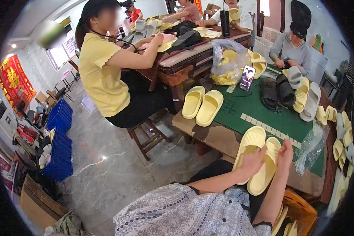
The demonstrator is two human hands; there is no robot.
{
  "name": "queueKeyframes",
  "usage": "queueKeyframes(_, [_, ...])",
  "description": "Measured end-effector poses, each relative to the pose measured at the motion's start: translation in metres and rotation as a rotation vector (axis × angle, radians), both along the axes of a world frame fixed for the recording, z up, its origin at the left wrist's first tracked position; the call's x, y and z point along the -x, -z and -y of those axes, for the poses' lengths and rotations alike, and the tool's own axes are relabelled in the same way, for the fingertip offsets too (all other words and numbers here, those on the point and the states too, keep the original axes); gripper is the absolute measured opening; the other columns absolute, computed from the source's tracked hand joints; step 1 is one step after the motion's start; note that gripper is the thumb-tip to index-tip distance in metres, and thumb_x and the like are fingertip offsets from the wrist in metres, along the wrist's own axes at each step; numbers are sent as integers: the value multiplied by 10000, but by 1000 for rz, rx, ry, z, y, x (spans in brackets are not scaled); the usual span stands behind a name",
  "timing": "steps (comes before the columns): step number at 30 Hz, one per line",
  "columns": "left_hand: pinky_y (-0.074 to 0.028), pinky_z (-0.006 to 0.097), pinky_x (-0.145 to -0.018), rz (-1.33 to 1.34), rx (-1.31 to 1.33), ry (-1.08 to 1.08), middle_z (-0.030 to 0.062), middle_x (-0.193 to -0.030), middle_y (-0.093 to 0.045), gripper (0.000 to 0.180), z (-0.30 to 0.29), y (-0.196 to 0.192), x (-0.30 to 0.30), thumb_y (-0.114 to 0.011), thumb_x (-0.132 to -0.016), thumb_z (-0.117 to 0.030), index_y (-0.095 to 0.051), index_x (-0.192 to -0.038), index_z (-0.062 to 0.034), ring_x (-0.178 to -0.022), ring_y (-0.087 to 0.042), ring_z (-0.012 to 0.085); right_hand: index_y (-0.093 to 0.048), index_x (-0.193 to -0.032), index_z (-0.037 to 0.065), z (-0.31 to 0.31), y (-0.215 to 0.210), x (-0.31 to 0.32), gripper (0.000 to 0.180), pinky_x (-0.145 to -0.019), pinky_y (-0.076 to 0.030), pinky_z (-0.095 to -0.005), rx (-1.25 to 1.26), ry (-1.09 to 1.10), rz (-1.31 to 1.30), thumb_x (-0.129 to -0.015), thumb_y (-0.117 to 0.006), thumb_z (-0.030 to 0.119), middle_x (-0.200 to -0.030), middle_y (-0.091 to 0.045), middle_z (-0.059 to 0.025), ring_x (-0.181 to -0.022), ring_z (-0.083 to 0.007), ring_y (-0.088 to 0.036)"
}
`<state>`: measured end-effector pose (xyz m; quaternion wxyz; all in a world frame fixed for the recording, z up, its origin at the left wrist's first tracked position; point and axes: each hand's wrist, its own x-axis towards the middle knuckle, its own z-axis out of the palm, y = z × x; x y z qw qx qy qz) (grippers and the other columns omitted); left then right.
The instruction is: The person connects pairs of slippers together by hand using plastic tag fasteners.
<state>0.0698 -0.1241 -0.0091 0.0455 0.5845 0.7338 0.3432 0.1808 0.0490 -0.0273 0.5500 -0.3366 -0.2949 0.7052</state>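
Observation:
A pair of pale yellow slippers lies in front of me, reaching past the near table edge over my lap: the left slipper (252, 136) and the right slipper (260, 177). Across them rests my left hand (252, 162), closed on the slippers near their straps, its fingertips partly hidden. Beside the right slipper's outer edge, my right hand (285, 153) is raised with bent fingers drawn together. Whatever its fingertips hold, if anything, is too small to make out. Another yellow pair (209, 108) stands on the table to the left.
Black slippers (269, 93), grey slippers (311, 101) and a phone (247, 78) stand on the green mat (240, 112). Clear plastic (311, 147) hangs at the right. An orange crate (301, 208) sits below the table. A person in yellow (106, 74) works at the left; others sit beyond.

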Motion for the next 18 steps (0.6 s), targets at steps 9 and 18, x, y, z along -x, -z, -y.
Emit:
queueKeyframes(9, [-476,428,-641,145,-209,-44,105,-775,-623,372,24,-14,60,-608,-785,-110,-593,-1154,-149,-745,-605,299,-629,-900,51,15,22,-6,192,-526,-380,-200,-352,118,664,-892,-622,243,-762,-578,12,-667,-37,-467])
queueKeyframes(18, [-457,401,-603,-84,-401,-329,95,-706,-544,416,51,-57,144,-644,-730,-69,-657,-1119,-216,-661,-562,273,-643,-825,37,41,14,17,167,-629,-470,-291,-589,145,875,-819,-663,202,-715,-639,-61,-647,-157,-595])
